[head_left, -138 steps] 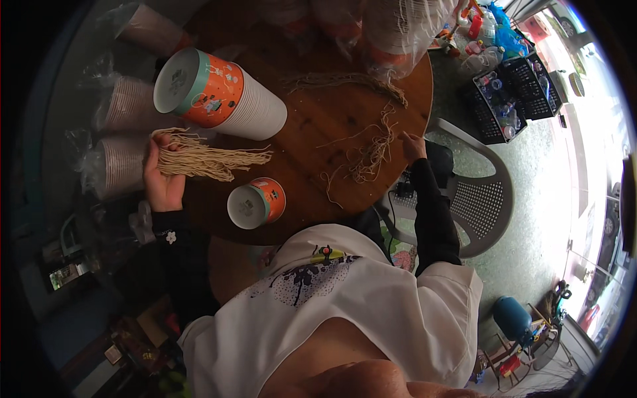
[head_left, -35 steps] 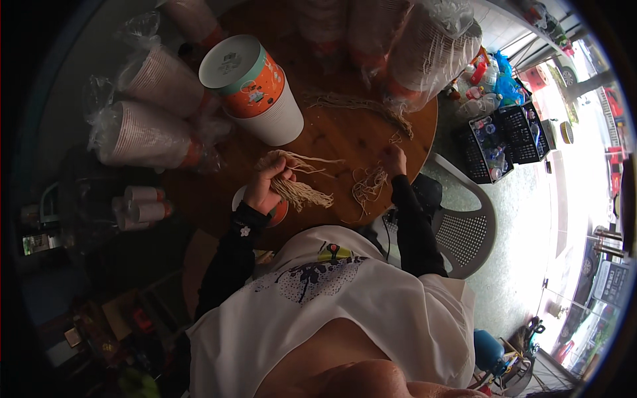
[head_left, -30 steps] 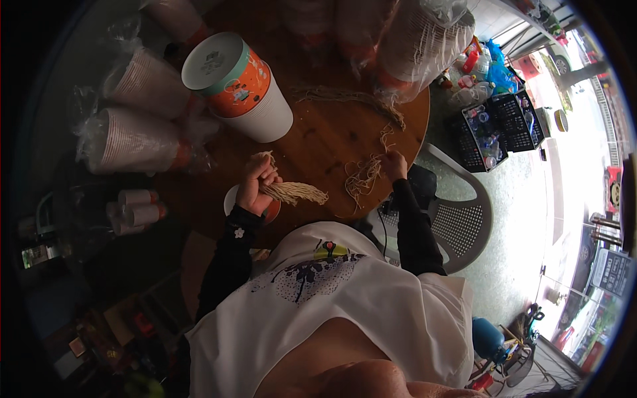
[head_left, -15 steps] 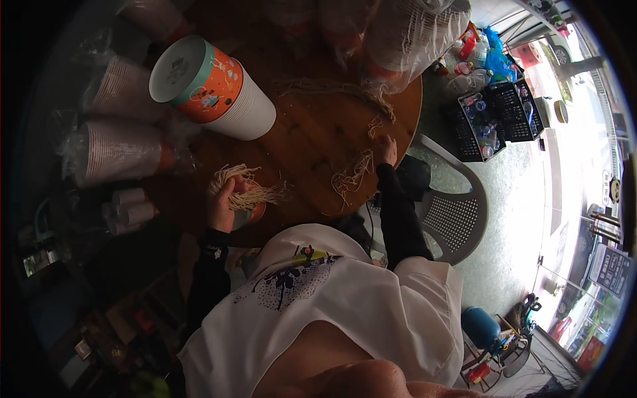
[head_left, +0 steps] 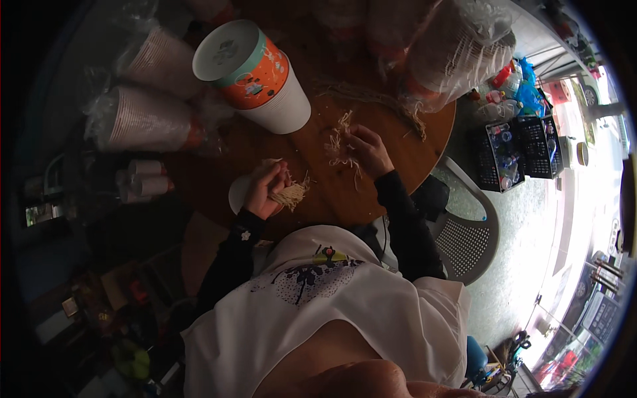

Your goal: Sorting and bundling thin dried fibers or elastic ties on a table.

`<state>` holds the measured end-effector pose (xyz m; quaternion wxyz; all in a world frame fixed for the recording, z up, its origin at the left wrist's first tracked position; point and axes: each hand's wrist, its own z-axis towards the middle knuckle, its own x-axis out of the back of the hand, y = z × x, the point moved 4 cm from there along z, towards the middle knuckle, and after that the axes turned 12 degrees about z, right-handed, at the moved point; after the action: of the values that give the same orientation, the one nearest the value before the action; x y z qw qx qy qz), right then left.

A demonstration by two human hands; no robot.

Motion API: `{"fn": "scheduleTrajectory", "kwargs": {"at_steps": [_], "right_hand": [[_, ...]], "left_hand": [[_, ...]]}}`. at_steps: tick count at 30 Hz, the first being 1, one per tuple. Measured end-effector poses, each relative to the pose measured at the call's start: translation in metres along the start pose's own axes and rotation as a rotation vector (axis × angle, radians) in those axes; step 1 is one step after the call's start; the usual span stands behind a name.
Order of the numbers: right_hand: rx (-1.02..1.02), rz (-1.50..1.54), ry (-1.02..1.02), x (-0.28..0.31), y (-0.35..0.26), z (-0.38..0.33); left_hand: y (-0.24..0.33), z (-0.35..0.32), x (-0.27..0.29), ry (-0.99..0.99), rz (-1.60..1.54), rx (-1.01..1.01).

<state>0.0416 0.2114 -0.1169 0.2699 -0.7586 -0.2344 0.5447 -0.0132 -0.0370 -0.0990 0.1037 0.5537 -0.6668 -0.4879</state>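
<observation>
Left hand [head_left: 265,189] grips a bundle of pale strings [head_left: 292,195]; right hand [head_left: 366,151] holds a loose tangle [head_left: 341,135] over a wooden table [head_left: 328,198]

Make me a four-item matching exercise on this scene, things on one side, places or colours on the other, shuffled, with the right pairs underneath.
Things:
1. Brush-ended cord bundle
2. Loose cord tangle
3. Large unbagged paper cup stack
4. Black plastic crates

Places or colours:
A. Orange, teal and white, on the wooden table
B. At the fingers of the right hand
C. Beyond the table's right edge, with bottles inside
D. Gripped in the left hand

Right pairs: 1-D, 2-B, 3-A, 4-C
</observation>
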Motion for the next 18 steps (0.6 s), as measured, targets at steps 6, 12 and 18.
{"fn": "scheduleTrajectory", "kwargs": {"at_steps": [6, 12, 18], "right_hand": [[-0.036, -0.289, -0.168, -0.062, -0.005, -0.022], [0.005, -0.517, -0.205, -0.066, 0.007, -0.032], [0.248, -1.227, 0.014, -0.012, -0.001, -0.018]], "left_hand": [[0.027, 0.0, -0.069, -0.168, -0.009, -0.045], [0.036, 0.007, -0.064, -0.19, 0.128, -0.116], [0.061, -0.006, -0.058, -0.069, 0.316, -0.315]]}}
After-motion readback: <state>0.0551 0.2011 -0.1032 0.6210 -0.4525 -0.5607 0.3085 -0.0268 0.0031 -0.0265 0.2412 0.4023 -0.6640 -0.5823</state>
